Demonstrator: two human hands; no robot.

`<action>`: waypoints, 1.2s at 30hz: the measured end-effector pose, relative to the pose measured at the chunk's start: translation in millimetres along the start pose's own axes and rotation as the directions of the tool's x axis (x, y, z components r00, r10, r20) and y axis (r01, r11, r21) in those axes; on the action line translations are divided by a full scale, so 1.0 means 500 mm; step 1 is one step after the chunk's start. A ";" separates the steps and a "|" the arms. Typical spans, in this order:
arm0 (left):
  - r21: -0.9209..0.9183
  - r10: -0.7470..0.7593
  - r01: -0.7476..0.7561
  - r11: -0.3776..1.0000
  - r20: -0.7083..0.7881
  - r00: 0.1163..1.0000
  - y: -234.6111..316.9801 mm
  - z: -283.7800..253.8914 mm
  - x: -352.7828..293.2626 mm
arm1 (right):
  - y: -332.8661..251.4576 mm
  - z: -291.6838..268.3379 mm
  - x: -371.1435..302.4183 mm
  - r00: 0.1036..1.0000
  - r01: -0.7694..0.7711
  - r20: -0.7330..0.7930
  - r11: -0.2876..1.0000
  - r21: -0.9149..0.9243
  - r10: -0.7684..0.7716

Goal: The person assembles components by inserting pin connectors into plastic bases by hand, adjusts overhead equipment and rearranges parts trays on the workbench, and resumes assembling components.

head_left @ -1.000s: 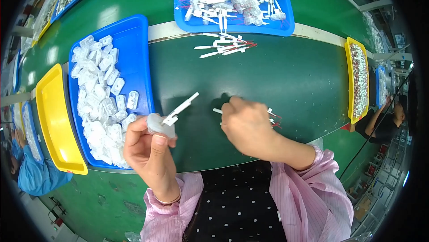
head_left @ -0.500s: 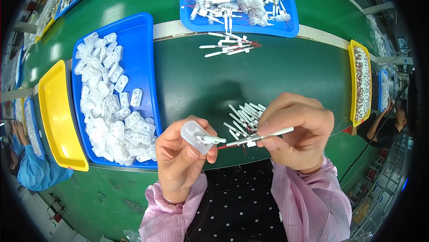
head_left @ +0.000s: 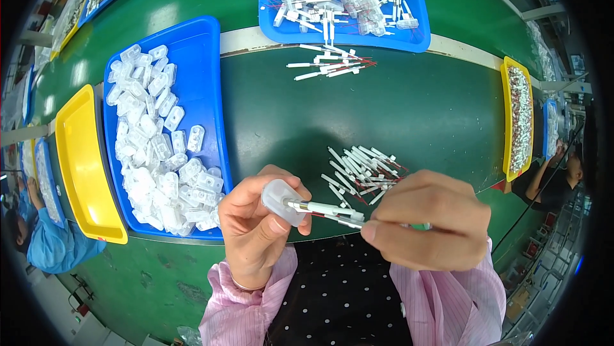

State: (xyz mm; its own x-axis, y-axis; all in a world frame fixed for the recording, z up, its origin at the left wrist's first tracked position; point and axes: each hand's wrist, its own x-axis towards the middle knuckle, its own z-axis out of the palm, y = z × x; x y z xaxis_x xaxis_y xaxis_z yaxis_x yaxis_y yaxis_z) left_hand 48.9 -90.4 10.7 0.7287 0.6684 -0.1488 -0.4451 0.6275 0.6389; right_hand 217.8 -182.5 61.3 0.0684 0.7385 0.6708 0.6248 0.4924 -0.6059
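Observation:
My left hand (head_left: 252, 221) grips a translucent white plastic housing (head_left: 276, 200) between thumb and fingers, its open side turned to the right. Thin white rods (head_left: 323, 208) with metal parts and a red wire run from the housing's opening toward my right hand (head_left: 435, 218). The right fingers are closed around the far end of a wired white rod and largely cover it. How far the rods sit inside the housing cannot be made out. Just beyond my right hand, a pile of loose white rods with red wires (head_left: 355, 167) lies on the green tabletop.
On the left, a blue tray (head_left: 199, 45) holds many clear housings, beside a yellow tray (head_left: 89, 160). A blue tray (head_left: 422, 26) of wired parts stands at the back, a few wired rods (head_left: 326, 64) before it. A yellow tray (head_left: 508, 122) stands right. Co-workers sit at both sides.
My right hand has turned over, its back now facing up, and moved slightly lower and right. The housing has tilted toward the right, and the rods now lie longer between both hands.

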 end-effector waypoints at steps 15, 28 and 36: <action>-0.002 -0.024 0.024 1.000 0.055 0.998 -0.005 0.007 -0.009 | -0.016 0.014 -0.002 0.876 -0.479 0.046 0.854 0.205 0.480; 0.043 0.041 -0.043 0.998 0.051 0.998 -0.022 -0.001 -0.005 | -0.013 0.053 -0.013 0.802 -0.574 0.048 0.747 0.335 0.596; 0.046 0.091 -0.092 0.995 0.037 0.995 -0.047 -0.005 0.002 | 0.006 0.087 -0.044 0.912 -0.350 -0.149 0.914 0.204 0.382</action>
State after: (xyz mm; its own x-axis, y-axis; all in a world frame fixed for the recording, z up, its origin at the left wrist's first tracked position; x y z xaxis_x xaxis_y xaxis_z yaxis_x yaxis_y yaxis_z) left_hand 59.0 -103.4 -6.1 0.7040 0.7074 -0.0624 -0.4861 0.5441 0.6839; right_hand 184.3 -177.1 26.0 0.4168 0.7931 0.4440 0.3886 0.2861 -0.8759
